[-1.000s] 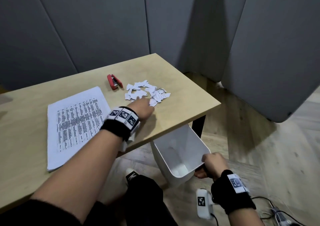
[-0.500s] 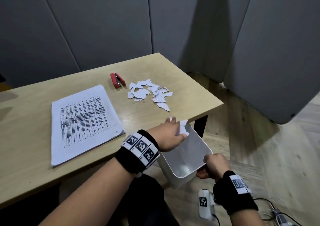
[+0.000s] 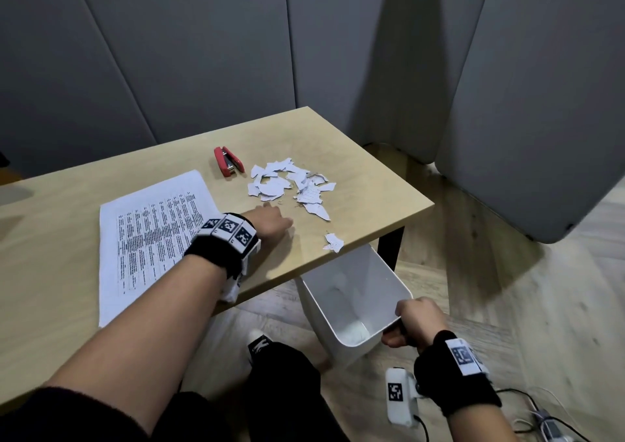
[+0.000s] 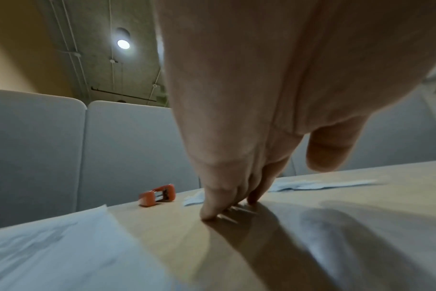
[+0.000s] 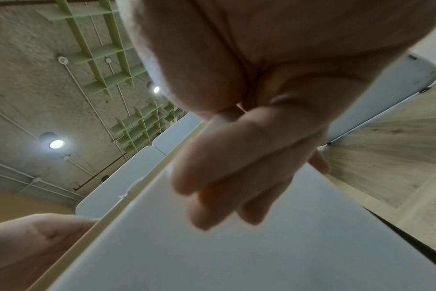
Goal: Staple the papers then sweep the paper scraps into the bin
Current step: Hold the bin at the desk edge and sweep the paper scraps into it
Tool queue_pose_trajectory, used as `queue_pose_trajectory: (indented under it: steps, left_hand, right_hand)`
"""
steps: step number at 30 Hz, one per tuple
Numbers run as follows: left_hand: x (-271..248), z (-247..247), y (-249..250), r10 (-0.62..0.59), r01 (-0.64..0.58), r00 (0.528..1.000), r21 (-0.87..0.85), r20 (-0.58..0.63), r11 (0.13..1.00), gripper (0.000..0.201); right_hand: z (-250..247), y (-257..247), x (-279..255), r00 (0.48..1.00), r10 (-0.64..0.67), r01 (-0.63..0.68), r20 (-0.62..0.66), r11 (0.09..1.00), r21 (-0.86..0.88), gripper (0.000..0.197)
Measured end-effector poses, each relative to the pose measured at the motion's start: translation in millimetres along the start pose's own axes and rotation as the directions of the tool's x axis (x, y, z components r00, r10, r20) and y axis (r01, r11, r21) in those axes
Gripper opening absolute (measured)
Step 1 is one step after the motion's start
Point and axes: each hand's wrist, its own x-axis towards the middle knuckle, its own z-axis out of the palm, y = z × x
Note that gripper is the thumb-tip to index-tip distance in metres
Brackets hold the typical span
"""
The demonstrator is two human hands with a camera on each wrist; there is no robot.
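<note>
On the wooden table a pile of white paper scraps lies to the right of a red stapler. One loose scrap sits at the front edge, above the bin. The printed stack of papers lies to the left. My left hand holds nothing; its straight fingers touch the tabletop just short of the pile. My right hand grips the rim of the white bin, holding it tilted below the table edge, thumb inside and fingers on the outer wall.
Grey padded panels close off the back and right. A black table leg stands behind the bin. Cables trail over the wooden floor at lower right. My dark-clad knee is under the table front.
The left hand swept scraps from the pile to the table edge over the bin, then returned to the tabletop near the pile. One scrap now lies at the edge. The right hand kept holding the bin.
</note>
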Motion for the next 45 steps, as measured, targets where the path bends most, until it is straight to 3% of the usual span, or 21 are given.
queue_pose_trajectory:
  steps: [7, 11, 15, 21, 29, 40, 45]
  left_hand:
    - [-33.6, 44.0, 48.1, 0.245, -0.242, 0.968, -0.049, 0.055, 0.969, 0.063]
    - [-42.7, 38.1, 69.6, 0.328, -0.319, 0.944, -0.138, 0.043, 0.938, 0.072]
    - [-14.0, -0.4, 63.0, 0.225, -0.233, 0.972, -0.139, -0.069, 0.963, 0.066]
    - [21.1, -17.3, 47.5, 0.082, -0.082, 0.997, -0.012, -0.003, 0.997, 0.040]
    - [-12.1, 27.7, 69.6, 0.292, -0.293, 0.955, 0.026, 0.046, 0.956, 0.054]
    - [-62.0, 71.7, 84.0, 0.386, -0.387, 0.922, -0.007, -0.006, 0.922, 0.059]
    - [-96.4, 88.9, 89.9, 0.457, -0.458, 0.889, 0.015, 0.038, 0.889, 0.060]
  right_hand:
    - [0.8, 1.4, -1.8, 1.000, -0.003, 0.003, -0.004, 1.000, 0.004, 0.027]
    - [0.5, 2.3, -2.8, 1.000, -0.003, 0.003, -0.007, 1.000, 0.011, 0.024]
    - [-0.3, 2.5, -3.1, 1.000, -0.002, 0.002, -0.023, 1.000, -0.002, 0.019]
    - [0.9, -2.7, -3.2, 1.000, -0.007, 0.007, -0.021, 1.000, -0.001, 0.018]
    - [-2.8, 1.6, -0.9, 1.000, 0.006, -0.005, -0.014, 1.000, 0.028, 0.019]
    - [-1.7, 7.1, -3.9, 1.000, 0.000, 0.001, -0.021, 0.999, 0.043, 0.018]
    - [-1.4, 7.4, -0.7, 1.000, 0.007, -0.006, -0.011, 0.998, 0.062, 0.022]
